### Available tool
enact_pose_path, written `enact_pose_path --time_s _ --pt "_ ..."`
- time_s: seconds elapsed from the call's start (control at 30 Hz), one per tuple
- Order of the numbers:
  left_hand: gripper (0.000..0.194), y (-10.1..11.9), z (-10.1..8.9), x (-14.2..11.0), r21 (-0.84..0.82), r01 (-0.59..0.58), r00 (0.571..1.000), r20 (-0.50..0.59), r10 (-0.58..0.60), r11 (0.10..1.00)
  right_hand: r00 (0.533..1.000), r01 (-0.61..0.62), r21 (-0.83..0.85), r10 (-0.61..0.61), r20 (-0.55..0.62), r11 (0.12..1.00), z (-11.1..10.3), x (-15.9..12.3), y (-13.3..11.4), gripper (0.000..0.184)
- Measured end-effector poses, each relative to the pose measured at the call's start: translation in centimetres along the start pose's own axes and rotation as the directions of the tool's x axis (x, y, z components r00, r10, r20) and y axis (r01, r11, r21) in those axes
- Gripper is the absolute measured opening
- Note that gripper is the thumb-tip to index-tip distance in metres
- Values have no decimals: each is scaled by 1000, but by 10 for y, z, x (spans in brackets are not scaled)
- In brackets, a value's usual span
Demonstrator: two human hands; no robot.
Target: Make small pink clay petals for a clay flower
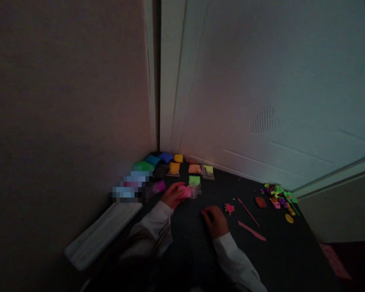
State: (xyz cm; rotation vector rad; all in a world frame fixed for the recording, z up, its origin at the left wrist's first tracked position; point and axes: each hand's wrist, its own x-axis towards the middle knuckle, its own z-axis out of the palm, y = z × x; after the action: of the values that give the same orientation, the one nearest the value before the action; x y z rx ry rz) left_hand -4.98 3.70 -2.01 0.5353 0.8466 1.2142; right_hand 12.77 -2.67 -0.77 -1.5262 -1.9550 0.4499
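Observation:
My left hand (173,195) is closed around a bright pink packet of modelling clay (185,192), with part of its clear wrapper showing at the right. Beside it lies a light green clay packet (194,180). My right hand (215,221) is apart from it, low over the dark table, with its fingers curled in. A small pinkish spot shows at its fingertips, too small to name. To the right of that hand are a pink-and-green spiky clay piece (229,209), a thin pink modelling stick (248,212) and a flat pink modelling knife (252,231).
Orange (174,168), peach (195,168) and yellow clay packets (208,171) lie toward the back. A purple packet (159,186) is left of my left hand. A long pale box (105,235) stands at the left. Colourful clay figures (276,198) cluster right, near a reddish lump (260,202).

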Motion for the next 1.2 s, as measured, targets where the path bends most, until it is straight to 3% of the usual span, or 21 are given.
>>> enact_pose_path --time_s 0.3,0.47,0.67,0.8,0.97,1.03,1.2 --pt "55 -9 -3 -1 240 -180 984 54 172 954 998 -13 2 13 54 1000 -3 -30 -1 15" --pt "52 -11 -2 -4 336 -147 989 48 140 930 998 13 -47 -10 57 999 -5 -31 -5 18" --pt "51 -11 1 -10 425 -138 990 87 111 895 999 -42 45 43 -19 998 -9 -29 -7 17" --pt "44 -6 7 -17 562 -195 978 168 120 804 995 -39 145 52 -87 989 -13 -27 -9 19" --pt "35 3 15 -25 748 -364 913 404 54 556 976 -8 216 55 -213 976 -11 -11 -14 30" --pt "34 4 16 -27 770 -420 891 449 59 481 972 27 230 29 -233 973 -8 -3 -15 26" --pt "34 5 17 -28 787 -440 884 464 55 432 975 30 294 36 -219 955 -3 5 -13 14"
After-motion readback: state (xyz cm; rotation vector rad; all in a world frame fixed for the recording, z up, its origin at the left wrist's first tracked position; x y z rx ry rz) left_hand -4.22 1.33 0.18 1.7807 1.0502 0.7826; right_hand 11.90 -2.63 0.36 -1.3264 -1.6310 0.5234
